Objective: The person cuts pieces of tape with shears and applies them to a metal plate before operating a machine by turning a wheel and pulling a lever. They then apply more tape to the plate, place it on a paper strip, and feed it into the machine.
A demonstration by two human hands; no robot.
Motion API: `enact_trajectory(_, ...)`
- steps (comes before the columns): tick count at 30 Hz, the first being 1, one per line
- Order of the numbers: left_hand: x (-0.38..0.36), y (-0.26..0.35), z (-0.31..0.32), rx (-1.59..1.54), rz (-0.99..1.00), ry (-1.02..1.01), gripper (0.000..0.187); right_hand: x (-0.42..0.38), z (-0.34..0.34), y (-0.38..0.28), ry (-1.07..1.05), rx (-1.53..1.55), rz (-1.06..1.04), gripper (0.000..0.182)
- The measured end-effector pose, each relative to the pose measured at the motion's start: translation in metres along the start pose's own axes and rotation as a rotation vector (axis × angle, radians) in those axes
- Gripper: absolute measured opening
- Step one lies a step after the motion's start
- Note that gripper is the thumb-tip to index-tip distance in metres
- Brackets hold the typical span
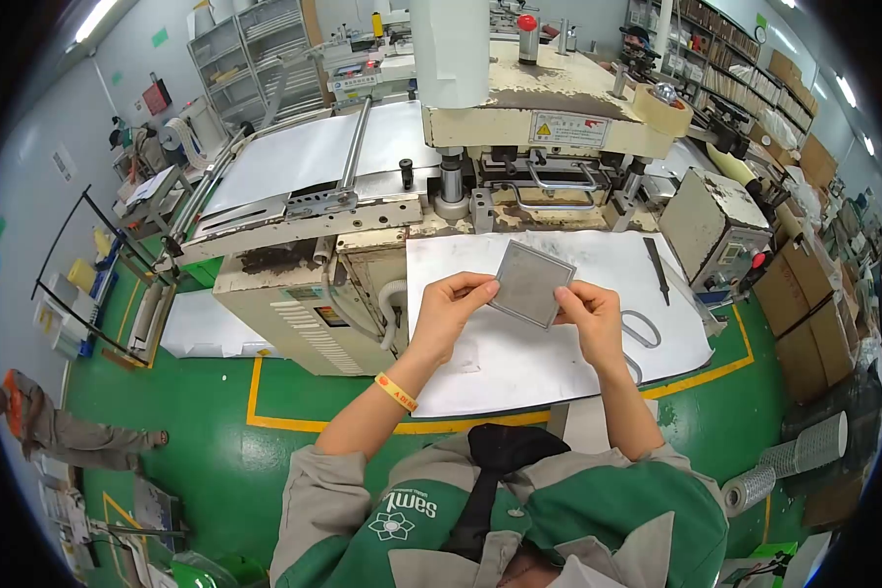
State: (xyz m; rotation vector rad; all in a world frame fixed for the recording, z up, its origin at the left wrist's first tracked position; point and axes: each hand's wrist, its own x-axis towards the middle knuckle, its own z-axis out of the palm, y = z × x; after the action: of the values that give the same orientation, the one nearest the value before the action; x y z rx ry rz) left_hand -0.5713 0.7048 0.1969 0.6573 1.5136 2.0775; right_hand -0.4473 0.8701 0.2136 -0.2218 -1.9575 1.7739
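A flat grey square plate point(533, 284) with a dark border line is held up over the white-covered table point(451, 382). My left hand point(453, 306) pinches its left edge between thumb and fingers. On the right edge, my right hand point(590, 312) grips the lower part in the same way. To the right on the white cover lies a slim black tool point(658, 270). A grey loop-shaped strip point(641, 330) rests just beyond my right hand, partly hidden by my wrist.
Behind the table stands a worn cream press point(559, 88) with metal posts and a warning label. A feed table point(274, 162) with white sheets extends left. At right are a control box point(717, 230) and cardboard boxes point(804, 304). A person point(69, 421) is at the far left.
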Motion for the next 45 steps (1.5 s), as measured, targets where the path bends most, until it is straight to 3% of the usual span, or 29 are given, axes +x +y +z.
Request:
enact_trajectory(14,0.000,0.002,-0.004,0.000,-0.137,-0.020,0.017,0.007,0.002,-0.018,-0.027,0.050,0.070,0.028)
enact_trajectory(33,-0.005,0.011,-0.003,0.000,-0.158,0.008,0.014,0.015,-0.003,-0.003,-0.068,0.148,0.132,0.027)
enact_trajectory(45,-0.007,0.019,0.000,-0.008,-0.153,-0.044,0.010,0.021,-0.009,0.014,-0.118,0.380,0.229,0.023)
